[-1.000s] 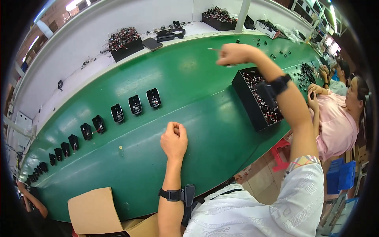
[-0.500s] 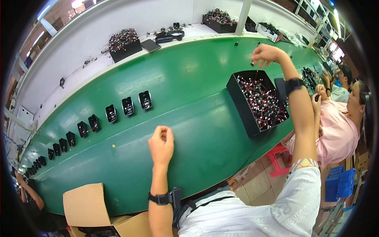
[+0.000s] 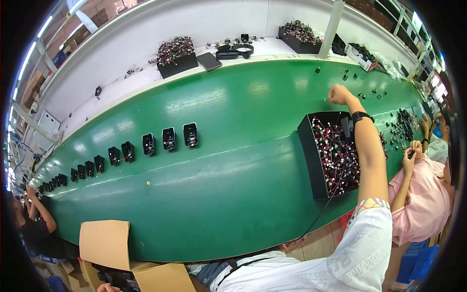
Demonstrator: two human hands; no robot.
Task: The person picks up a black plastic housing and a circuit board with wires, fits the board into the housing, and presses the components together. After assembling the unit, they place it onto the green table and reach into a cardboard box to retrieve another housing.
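My right arm reaches over a black bin [image 3: 311, 160] heaped with small wired parts [image 3: 335, 155] with red and black leads. Just beyond the bin's far edge, above the green table, is my right hand [image 3: 339, 95]. Its fingers are curled closed, and whatever may be in them is hidden. Only a sliver of my left hand [image 3: 108, 288] shows at the lower edge, by an open cardboard box [image 3: 104, 243] with black items inside. Its fingers are mostly cut off by the frame.
Black open housings [image 3: 190, 135] stand in a long row toward the left. Small black parts [image 3: 345, 77] are scattered at the table's far right. The back shelf holds more bins of wired parts [image 3: 177, 63], a phone [image 3: 209, 61] and headphones [image 3: 242, 50]. Co-workers sit at both ends.
My left hand has dropped from above the table to the cardboard box. The fingers of my right hand have curled in, near the bin's far end. The whole view has shifted.
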